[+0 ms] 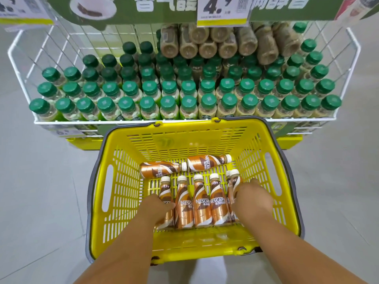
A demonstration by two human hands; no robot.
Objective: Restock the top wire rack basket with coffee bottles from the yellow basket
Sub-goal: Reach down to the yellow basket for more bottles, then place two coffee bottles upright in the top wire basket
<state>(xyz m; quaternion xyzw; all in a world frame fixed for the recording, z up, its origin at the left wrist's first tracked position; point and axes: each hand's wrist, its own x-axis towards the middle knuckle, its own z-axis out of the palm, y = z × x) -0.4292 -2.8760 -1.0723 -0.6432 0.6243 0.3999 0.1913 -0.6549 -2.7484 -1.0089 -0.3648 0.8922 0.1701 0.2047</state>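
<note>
Both hands are down inside the yellow basket (114, 181), which sits on the floor just in front of the top wire rack basket (20, 64). The left hand (155, 208) is curled around the leftmost coffee bottle (165, 201) of a row lying side by side; the right hand (253, 199) is wrapped over the bottles at the row's right end (233, 181) — how many it holds cannot be told, since the hand hides them. Neither bottle looks lifted yet.

Risks noted: the bottles are smooth, tapered and glossy, so a one-handed grip on more than one could slip and drop a bottle back onto the others. The rack is already crowded with green-capped bottles (170, 103) standing in tight rows, with a shrink-wrapped pack (215, 42) lying on top at the back; free room shows only at the rear left. A bottle set on the caps would likely roll or topple.

The coffee bottles carry copper-and-brown wrap labels with white swirls and white caps. Two more (160, 170) lie crosswise at the far side of the basket.
</note>
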